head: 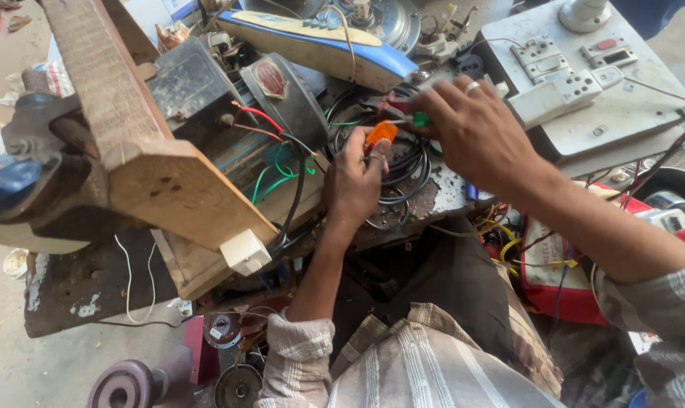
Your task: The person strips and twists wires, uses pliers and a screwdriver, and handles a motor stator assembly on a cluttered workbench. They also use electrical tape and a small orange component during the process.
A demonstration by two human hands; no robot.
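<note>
My left hand [355,181] grips a tool with an orange handle [380,134] and holds it over a coil of black cable [412,162]. My right hand [475,132], with a ring on one finger, pinches a small green-handled tool [418,119] just right of the orange one, beside red-handled pliers [384,106]. Both hands meet in front of a dark motor-like unit [282,94] with red, green and black wires [271,151] running from it. Fingers hide the tool tips.
A wooden frame [154,174] juts out at left with a white block [246,251] at its corner. A white switchboard [592,83] stands at the right, a blue and cream casing [320,45] behind. Red bag [577,287] and loose wires lie at right.
</note>
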